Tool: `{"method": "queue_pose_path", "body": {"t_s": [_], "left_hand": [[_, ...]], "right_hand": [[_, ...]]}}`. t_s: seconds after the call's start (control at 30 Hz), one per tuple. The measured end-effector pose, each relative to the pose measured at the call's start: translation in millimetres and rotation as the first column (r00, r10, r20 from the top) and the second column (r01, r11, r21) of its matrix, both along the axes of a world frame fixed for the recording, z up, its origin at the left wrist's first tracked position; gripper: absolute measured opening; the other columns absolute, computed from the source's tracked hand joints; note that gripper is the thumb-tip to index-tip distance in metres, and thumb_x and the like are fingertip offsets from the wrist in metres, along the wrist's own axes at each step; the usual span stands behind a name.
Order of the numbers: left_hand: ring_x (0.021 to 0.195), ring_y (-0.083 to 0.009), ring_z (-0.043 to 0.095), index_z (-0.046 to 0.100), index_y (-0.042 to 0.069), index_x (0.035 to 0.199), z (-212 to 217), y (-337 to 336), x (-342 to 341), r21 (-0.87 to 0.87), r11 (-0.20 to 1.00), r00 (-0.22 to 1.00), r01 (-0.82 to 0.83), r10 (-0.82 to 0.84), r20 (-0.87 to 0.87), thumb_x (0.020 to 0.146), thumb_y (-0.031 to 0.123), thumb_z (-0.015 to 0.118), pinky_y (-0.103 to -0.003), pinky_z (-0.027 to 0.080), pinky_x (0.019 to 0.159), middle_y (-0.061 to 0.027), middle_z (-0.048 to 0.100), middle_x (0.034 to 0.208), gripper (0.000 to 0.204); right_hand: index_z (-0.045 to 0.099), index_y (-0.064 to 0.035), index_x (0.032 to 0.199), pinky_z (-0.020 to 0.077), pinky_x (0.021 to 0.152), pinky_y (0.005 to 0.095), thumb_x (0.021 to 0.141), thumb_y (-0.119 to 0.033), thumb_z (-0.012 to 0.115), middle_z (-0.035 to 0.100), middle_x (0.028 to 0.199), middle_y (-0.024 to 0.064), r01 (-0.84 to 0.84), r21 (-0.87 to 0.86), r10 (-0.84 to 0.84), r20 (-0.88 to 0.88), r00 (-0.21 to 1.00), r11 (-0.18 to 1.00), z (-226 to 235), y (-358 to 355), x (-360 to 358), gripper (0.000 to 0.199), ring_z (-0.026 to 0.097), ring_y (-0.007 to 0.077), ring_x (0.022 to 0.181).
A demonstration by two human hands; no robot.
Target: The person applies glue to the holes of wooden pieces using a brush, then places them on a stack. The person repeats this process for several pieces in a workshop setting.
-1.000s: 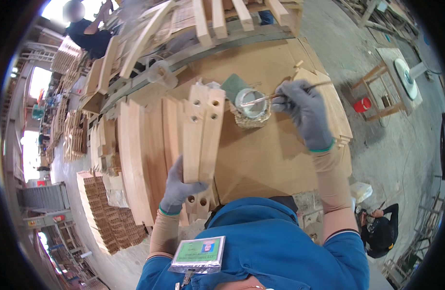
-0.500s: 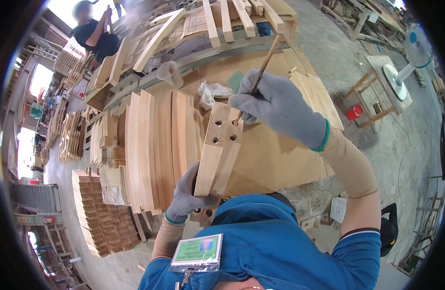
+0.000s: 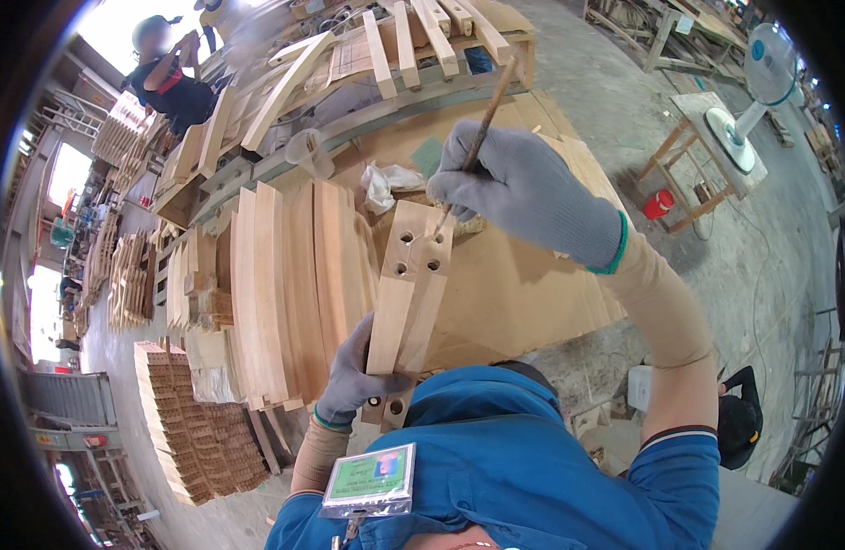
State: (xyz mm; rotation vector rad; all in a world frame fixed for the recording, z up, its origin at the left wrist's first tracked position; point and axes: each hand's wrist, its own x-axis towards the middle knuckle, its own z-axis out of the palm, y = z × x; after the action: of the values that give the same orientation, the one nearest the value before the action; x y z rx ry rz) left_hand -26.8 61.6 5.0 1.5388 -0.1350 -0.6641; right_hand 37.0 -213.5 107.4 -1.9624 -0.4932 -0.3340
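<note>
My left hand (image 3: pixel 347 383), in a grey knitted glove, wraps round the lower part of pale wooden pieces (image 3: pixel 399 316), held side by side and tilted up toward the bench. Several round holes are drilled in their far end, and more show at the near end beside my fingers. In my right hand (image 3: pixel 528 191), also gloved in grey, is a thin brown stick (image 3: pixel 492 110) gripped between thumb and fingers. Its lower tip meets the far right hole; how deep it reaches is hidden.
Curved boards (image 3: pixel 298 284) stand stacked left of the wooden pieces. On the cardboard-covered bench (image 3: pixel 523 293) lie a crumpled white bag (image 3: pixel 390 183) and a clear plastic cup (image 3: pixel 308 153). A fan (image 3: pixel 771 73) stands at right; another person (image 3: pixel 170 82) is at far left.
The whole view has shifted slightly, with the background sliding left. Both hands keep their grips, and the stick's tip stays at the same far right hole.
</note>
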Motion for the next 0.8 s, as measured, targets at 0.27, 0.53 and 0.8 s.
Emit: {"method": "queue_pose_path", "body": {"t_s": [0.27, 0.53, 0.8], "left_hand": [[0.112, -0.0169, 0.052, 0.040, -0.001, 0.137, -1.3, -5.3, 6.6, -0.040, 0.999, 0.999, 0.029, -0.028, 0.027, 0.056, 0.006, 0.079, -0.030, 0.040, 0.099, -0.0076, 0.056, 0.121, 0.090], [0.113, -0.0180, 0.052, 0.039, -0.001, 0.137, 0.0, -16.4, 17.6, -0.021, 0.994, 0.990, -0.106, 0.108, 0.090, 0.060, 0.008, 0.079, -0.031, 0.040, 0.100, -0.0086, 0.054, 0.123, 0.087], [0.114, -0.0172, 0.052, 0.038, 0.000, 0.138, -3.0, -16.4, 19.1, -0.032, 0.986, 0.980, -0.161, 0.164, 0.112, 0.065, 0.011, 0.078, -0.031, 0.040, 0.099, -0.0094, 0.055, 0.122, 0.085]], "right_hand": [[0.047, -0.0020, 0.077, 0.0486, 0.060, 0.0310, 0.087, -0.010, 0.064, 0.061, 0.069, 0.0118, 0.050, 0.076, -0.049, -0.005, 0.999, 0.996, -5.0, -13.5, -0.7, 0.021, 0.062, 0.0199, 0.062], [0.049, -0.0035, 0.085, 0.0516, 0.061, 0.0273, 0.083, -0.002, 0.068, 0.065, 0.087, 0.0131, 0.238, 0.201, -0.293, 0.320, 0.901, 0.950, -66.9, 18.6, -26.7, 0.019, 0.065, 0.0221, 0.070], [0.051, -0.0033, 0.085, 0.0545, 0.070, 0.0317, 0.077, 0.005, 0.069, 0.066, 0.095, 0.0134, 0.184, 0.048, -0.184, 0.483, 0.856, 0.982, -86.1, 34.8, -29.6, 0.021, 0.067, 0.0281, 0.085]]}}
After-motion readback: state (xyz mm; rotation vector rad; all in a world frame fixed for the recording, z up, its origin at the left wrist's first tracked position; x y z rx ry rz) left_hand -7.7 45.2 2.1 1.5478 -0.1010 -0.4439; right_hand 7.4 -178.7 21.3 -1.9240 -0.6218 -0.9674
